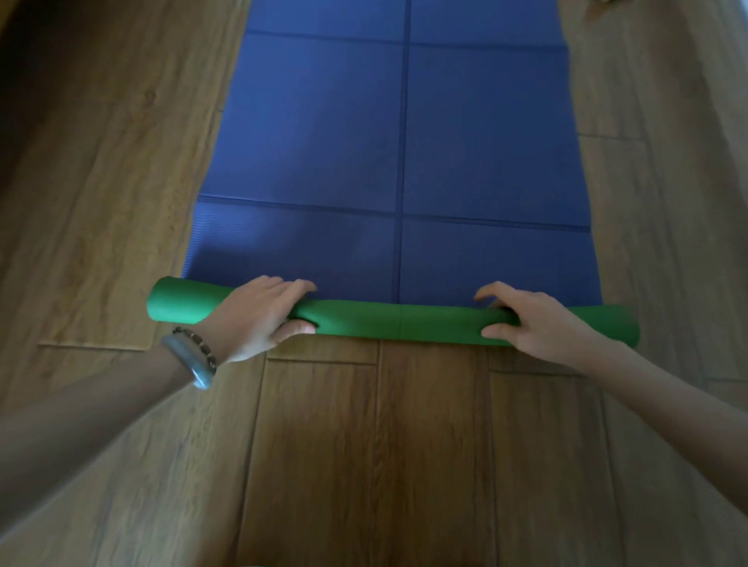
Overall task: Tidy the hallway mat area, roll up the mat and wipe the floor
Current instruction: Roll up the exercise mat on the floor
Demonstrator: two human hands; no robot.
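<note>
A long mat lies flat on the wooden floor, blue on top with crease lines, running away from me. Its near end is rolled into a thin tube that shows the green underside. My left hand grips the roll left of centre, fingers over the top and thumb at the near side. My right hand grips the roll right of centre in the same way. The roll's ends flare out wider than its middle.
Wooden floor planks surround the mat on both sides and in front of me. A small object shows at the top right edge, too cut off to identify. Bracelets circle my left wrist.
</note>
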